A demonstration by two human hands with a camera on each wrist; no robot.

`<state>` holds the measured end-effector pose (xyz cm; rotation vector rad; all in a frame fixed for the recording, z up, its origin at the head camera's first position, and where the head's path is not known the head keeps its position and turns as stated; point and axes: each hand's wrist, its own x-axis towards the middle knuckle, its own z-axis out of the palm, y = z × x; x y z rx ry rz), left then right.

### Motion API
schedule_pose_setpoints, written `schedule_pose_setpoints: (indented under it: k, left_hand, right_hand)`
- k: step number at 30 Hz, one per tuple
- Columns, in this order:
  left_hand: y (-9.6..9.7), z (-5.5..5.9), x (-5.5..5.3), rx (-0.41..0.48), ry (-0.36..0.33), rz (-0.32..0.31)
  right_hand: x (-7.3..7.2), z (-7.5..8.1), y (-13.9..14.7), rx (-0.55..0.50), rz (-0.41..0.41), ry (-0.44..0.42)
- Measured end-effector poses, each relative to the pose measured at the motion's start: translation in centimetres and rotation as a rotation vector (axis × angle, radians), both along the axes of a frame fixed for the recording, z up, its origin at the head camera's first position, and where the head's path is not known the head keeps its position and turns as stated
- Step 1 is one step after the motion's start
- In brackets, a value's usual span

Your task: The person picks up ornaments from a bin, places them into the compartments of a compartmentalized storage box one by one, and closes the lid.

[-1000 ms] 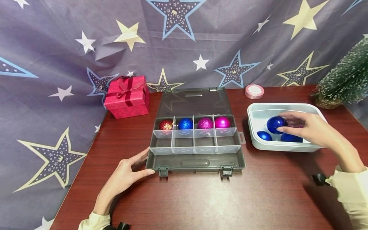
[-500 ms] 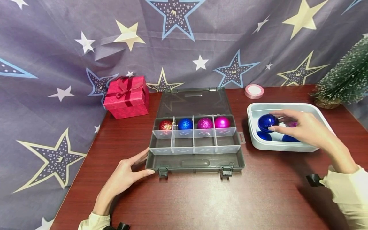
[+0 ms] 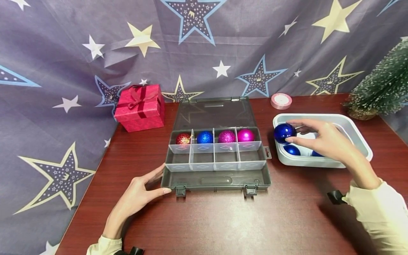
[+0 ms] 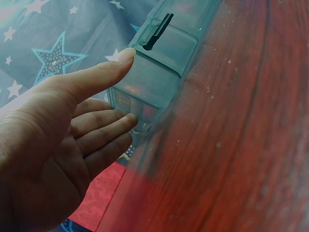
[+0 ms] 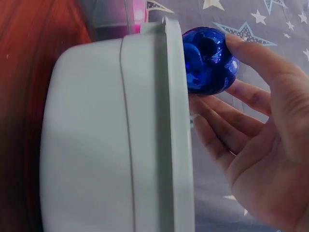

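My right hand pinches a shiny blue Christmas ball between thumb and fingers, at the left rim of a white plastic tub. In the right wrist view the blue ball shows just above the tub's rim. Another blue ball lies in the tub, and one more is partly hidden under the hand. My left hand rests with extended fingers against the left front corner of a grey divided box, its lid open. The box's back row holds a red ball, a glittery blue ball and two pink balls.
A red gift box with a ribbon stands at the back left. Behind the tub lies a pink ribbon roll. A small frosted tree stands at the right, and a star-printed cloth hangs behind the table.
The right hand has carried the blue ball leftward from inside the tub to its left rim. The left hand and the divided box have stayed in place.
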<state>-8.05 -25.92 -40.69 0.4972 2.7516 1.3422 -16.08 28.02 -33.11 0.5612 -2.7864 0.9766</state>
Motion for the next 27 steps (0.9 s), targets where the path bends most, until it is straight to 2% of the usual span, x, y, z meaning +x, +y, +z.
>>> schedule_pose_setpoints:
  k: [4, 10, 18, 27]
  left_hand:
    - [0.0, 0.0, 0.0, 0.004, 0.003, -0.001]
    - [0.0, 0.0, 0.0, 0.010, 0.001, -0.003]
    - [0.1, -0.1, -0.1, 0.009, 0.006, -0.005]
    - [0.0, -0.1, 0.0, 0.009, 0.013, -0.007]
  right_hand:
    - [-0.1, -0.1, -1.1, -0.028, 0.040, -0.017]
    - [-0.4, -0.7, -2.4, -0.061, 0.119, 0.027]
    - [-0.6, -0.9, -3.8, -0.027, 0.183, 0.055]
    - [-0.9, -1.3, -5.3, -0.022, 0.224, 0.003]
